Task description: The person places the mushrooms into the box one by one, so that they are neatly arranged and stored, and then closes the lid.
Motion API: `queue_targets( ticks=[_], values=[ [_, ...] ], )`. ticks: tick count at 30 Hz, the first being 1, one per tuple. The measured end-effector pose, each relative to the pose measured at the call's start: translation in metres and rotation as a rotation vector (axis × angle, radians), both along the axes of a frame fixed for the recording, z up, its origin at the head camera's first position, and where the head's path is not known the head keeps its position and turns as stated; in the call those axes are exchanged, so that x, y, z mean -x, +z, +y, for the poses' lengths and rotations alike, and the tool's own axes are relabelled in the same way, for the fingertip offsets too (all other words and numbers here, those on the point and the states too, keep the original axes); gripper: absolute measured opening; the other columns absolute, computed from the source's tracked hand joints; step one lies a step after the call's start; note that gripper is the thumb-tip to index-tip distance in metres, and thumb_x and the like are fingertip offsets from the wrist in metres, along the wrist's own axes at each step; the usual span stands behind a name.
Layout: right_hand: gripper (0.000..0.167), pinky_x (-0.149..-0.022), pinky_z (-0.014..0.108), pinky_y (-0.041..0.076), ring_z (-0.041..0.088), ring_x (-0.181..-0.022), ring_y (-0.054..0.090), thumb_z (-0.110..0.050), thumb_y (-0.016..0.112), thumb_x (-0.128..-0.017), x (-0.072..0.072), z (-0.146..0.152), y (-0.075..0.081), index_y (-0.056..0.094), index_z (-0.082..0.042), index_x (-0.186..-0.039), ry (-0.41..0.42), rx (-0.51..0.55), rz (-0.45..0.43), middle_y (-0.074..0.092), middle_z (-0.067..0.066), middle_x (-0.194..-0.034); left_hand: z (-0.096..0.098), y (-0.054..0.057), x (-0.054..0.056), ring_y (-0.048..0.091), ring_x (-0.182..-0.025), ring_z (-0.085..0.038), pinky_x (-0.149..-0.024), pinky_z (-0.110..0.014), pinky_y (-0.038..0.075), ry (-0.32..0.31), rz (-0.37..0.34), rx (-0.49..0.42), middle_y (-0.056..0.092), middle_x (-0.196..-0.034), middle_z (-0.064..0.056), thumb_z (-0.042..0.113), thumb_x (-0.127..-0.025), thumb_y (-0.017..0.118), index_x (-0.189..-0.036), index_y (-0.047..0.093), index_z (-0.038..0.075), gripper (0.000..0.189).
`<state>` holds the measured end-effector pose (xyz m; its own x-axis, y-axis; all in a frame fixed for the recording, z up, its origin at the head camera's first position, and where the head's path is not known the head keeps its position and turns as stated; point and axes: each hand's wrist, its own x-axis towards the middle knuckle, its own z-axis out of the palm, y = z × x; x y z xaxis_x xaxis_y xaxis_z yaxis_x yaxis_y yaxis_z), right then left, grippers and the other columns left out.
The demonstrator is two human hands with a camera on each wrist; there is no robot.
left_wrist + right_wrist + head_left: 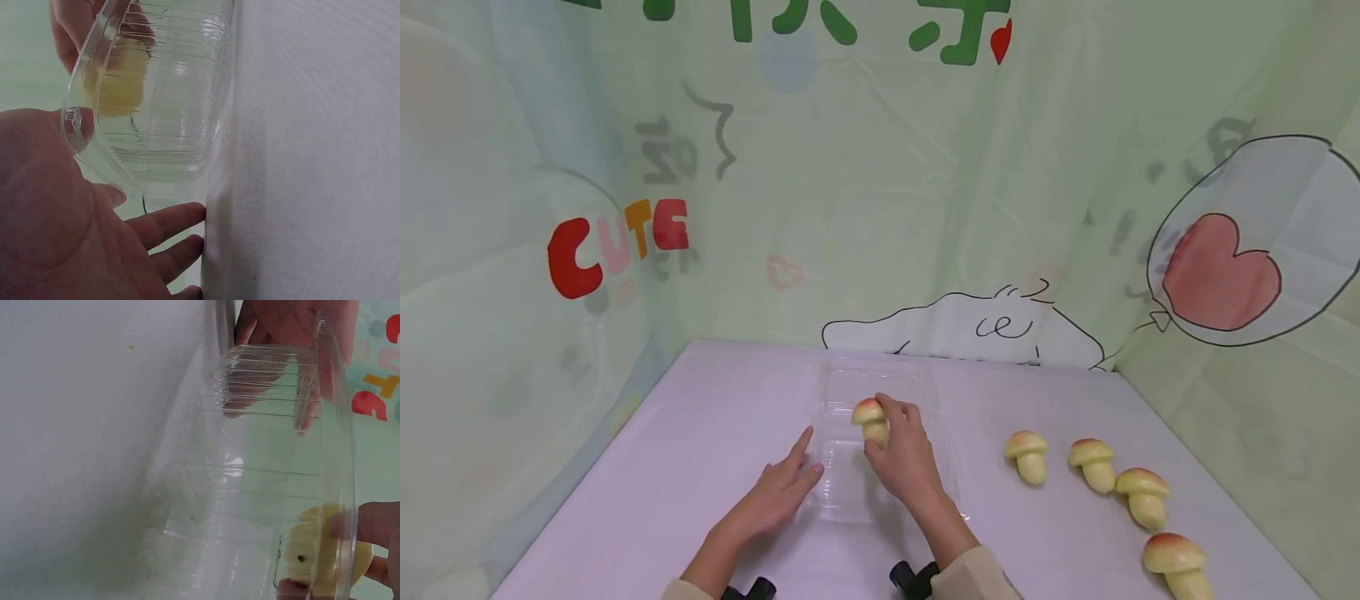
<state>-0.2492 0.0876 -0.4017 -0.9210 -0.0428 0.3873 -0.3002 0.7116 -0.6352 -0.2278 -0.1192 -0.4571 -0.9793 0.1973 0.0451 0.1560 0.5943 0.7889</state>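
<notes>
My right hand [904, 454] pinches a mushroom-shaped piece [869, 414], with a yellow stem and a red-tinged cap, between thumb and fingers. It is over a clear plastic box [842, 492] whose lid lies folded back toward the wall. Through the box's side, the left wrist view shows the yellow piece [122, 84] blurred, low inside the rim. Fingers spread, my left hand [772, 497] stays at the box's left side, its thumb and index finger right at the rim. In the right wrist view the left hand [281, 331] appears behind the transparent wall.
On the right of the pale table [700, 417] lie several more mushroom-shaped pieces, among them one by the box [1027, 457] and one near the front [1177, 567]. A printed curtain [880, 183] encloses the back and sides of the table.
</notes>
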Motion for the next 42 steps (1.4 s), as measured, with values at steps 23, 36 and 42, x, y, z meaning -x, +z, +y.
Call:
queue_targets(
  ticks=[23,36,42],
  values=[
    [0.063,-0.071,0.042,0.054,0.032,-0.091,0.064,0.0,0.077,-0.084,0.013,-0.019,0.002,0.058,-0.008,-0.143,0.055,-0.059,-0.061,0.055,0.023,-0.136,0.0,0.0,0.002,0.04,-0.148,-0.047,-0.123,-0.072,0.005,-0.022,0.011,0.013,0.05,-0.153,-0.029,0.042,-0.109,0.047,-0.166,0.022,0.014,0.068],
    [0.063,-0.069,0.038,0.052,0.03,-0.088,0.062,0.0,0.077,-0.084,0.016,-0.03,-0.004,0.059,-0.011,-0.143,0.085,-0.119,-0.165,0.056,0.021,-0.133,-0.002,0.002,0.0,0.041,-0.148,-0.047,-0.123,-0.073,0.006,-0.021,0.015,0.013,0.051,-0.152,-0.029,0.039,-0.11,0.047,-0.166,0.022,0.012,0.067],
    [0.063,-0.072,0.041,0.054,0.029,-0.089,0.063,0.001,0.078,-0.083,0.016,-0.032,-0.009,0.06,-0.01,-0.142,0.101,-0.145,-0.158,0.057,0.021,-0.129,-0.002,0.002,0.0,0.041,-0.147,-0.049,-0.122,-0.073,0.007,-0.017,0.02,0.008,0.051,-0.151,-0.03,0.039,-0.109,0.048,-0.166,0.023,0.012,0.067]
  ],
)
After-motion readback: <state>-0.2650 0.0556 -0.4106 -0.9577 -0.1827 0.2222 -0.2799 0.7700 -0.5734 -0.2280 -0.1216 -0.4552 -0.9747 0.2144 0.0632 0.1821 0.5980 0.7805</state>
